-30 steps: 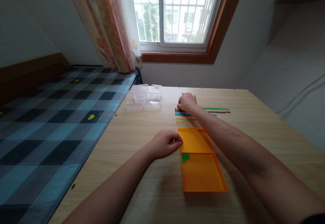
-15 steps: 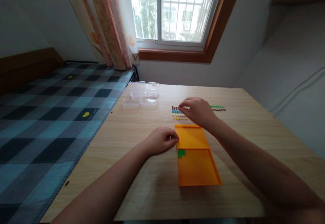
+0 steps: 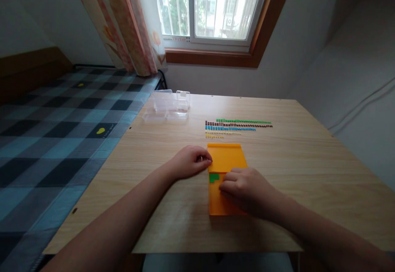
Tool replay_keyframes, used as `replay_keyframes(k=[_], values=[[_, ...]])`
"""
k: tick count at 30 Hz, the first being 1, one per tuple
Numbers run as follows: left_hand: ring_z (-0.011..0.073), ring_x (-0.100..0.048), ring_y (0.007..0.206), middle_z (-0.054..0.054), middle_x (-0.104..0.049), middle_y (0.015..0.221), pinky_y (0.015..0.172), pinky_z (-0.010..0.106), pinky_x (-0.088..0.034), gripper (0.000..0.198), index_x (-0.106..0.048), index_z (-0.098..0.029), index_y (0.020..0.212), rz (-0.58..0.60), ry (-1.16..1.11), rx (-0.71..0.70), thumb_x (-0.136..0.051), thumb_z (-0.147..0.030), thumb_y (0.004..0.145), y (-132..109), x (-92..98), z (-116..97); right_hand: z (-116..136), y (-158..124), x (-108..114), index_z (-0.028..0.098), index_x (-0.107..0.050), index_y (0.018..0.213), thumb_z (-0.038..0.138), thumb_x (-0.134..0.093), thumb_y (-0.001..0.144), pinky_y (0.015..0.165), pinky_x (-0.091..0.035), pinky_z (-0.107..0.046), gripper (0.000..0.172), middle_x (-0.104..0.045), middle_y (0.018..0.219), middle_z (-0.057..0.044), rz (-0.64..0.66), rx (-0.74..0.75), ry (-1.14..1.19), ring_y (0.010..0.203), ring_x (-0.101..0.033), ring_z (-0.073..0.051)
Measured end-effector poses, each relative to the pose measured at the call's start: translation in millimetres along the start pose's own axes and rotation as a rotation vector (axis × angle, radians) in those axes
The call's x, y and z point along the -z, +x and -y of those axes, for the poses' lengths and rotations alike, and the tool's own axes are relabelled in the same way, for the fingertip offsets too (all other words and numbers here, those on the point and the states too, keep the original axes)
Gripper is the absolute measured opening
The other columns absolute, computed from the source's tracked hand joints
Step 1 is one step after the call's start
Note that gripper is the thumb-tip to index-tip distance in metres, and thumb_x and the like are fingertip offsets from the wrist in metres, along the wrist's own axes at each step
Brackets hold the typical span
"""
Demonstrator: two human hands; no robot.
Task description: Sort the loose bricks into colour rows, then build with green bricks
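An orange two-part tray (image 3: 226, 156) lies on the wooden table (image 3: 302, 169) in front of me. A small patch of green pieces (image 3: 213, 177) sits in the top left corner of its nearer compartment. My left hand (image 3: 189, 161) is curled, its fingertips against the tray's left edge. My right hand (image 3: 247, 189) rests over the nearer compartment with fingers pinched together right beside the green patch; what they hold is too small to see. Beyond the tray lie rows of tiny pieces (image 3: 237, 126): green, brown, blue and yellow.
A clear plastic box (image 3: 166, 108) with its lid open stands at the table's far left. A bed with a blue checked cover (image 3: 61, 128) adjoins the table's left edge. A window and a curtain are behind; a white wall runs on the right.
My right hand has come back from the far rows of pieces to the tray's nearer compartment, next to the green patch. My left hand has stayed at the tray's left edge.
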State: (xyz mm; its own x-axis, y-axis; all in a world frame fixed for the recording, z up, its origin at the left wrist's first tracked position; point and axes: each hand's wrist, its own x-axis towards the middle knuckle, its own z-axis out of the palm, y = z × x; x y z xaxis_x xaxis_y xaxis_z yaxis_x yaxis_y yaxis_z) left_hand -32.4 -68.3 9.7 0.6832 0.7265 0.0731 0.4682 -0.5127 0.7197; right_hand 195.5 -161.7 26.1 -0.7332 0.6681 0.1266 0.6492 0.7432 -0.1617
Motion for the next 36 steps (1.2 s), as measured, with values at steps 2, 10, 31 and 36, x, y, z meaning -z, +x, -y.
replay_keyframes(k=[2, 10, 31, 36], values=[[0.0123, -0.06, 0.068, 0.002, -0.071, 0.077, 0.064, 0.024, -0.042, 0.013, -0.075, -0.016, 0.086, -0.004, 0.015, -0.008, -0.063, -0.022, 0.088, -0.6, 0.9, -1.5, -2.2, -0.1, -3.5, 0.02, -0.065, 0.076, 0.015, -0.062, 0.093, 0.055, -0.026, -0.03, 0.018, -0.071, 0.078, -0.001, -0.001, -0.009, -0.005, 0.063, -0.055, -0.014], [0.0128, -0.061, 0.071, 0.003, -0.073, 0.081, 0.066, 0.024, -0.043, 0.014, -0.075, -0.017, 0.089, 0.013, 0.006, -0.016, -0.063, -0.024, 0.089, -2.9, 1.9, 1.8, -17.2, -7.8, 6.0, 0.024, -0.072, 0.086, 0.02, -0.06, 0.096, 0.059, -0.029, -0.031, 0.016, -0.069, 0.078, -0.001, -0.096, 0.105, 0.029, 0.068, -0.054, -0.015], [0.0127, -0.061, 0.071, 0.002, -0.072, 0.082, 0.066, 0.024, -0.043, 0.013, -0.075, -0.017, 0.09, 0.023, 0.008, -0.023, -0.064, -0.023, 0.088, -3.7, -0.1, 3.6, -21.4, -1.5, -0.9, 0.023, -0.076, 0.083, 0.024, -0.061, 0.097, 0.058, -0.028, -0.029, 0.02, -0.066, 0.075, -0.001, -0.113, 0.056, 0.066, 0.064, -0.051, -0.013], [0.0127, -0.06, 0.071, 0.002, -0.072, 0.082, 0.065, 0.024, -0.043, 0.013, -0.076, -0.018, 0.091, 0.025, 0.012, -0.025, -0.063, -0.022, 0.088, -3.5, -0.4, 3.8, -20.5, 0.2, -3.7, 0.023, -0.076, 0.083, 0.023, -0.059, 0.098, 0.058, -0.029, -0.029, 0.022, -0.067, 0.076, -0.001, -0.115, 0.058, 0.053, 0.064, -0.052, -0.013]])
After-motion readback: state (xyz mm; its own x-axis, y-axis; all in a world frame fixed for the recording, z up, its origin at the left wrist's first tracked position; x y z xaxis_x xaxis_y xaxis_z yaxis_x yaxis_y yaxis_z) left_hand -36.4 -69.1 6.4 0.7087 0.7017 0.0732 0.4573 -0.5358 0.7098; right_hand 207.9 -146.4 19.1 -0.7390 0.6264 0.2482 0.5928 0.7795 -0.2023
